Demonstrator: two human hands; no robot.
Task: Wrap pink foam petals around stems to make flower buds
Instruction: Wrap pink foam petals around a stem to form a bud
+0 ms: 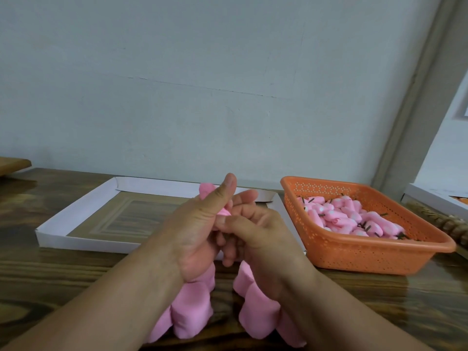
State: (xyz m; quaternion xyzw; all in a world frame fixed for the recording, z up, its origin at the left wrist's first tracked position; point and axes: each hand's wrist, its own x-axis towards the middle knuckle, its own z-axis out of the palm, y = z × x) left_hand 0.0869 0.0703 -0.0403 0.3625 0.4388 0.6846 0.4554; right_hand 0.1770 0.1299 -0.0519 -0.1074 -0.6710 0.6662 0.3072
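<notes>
Pinching one pink foam petal point(206, 190) together, left hand point(200, 224) and right hand point(255, 224) hover beside the orange basket point(379, 254).

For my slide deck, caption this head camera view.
Both hands wrap a pink foam petal into a bud, beside an orange basket of finished buds.

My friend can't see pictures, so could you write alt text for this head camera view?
Two hands meet above a wooden table: the left hand and right hand pinch a pink foam petal between them. Loose petals lie below the wrists, and an orange basket of finished buds sits at right.
</notes>
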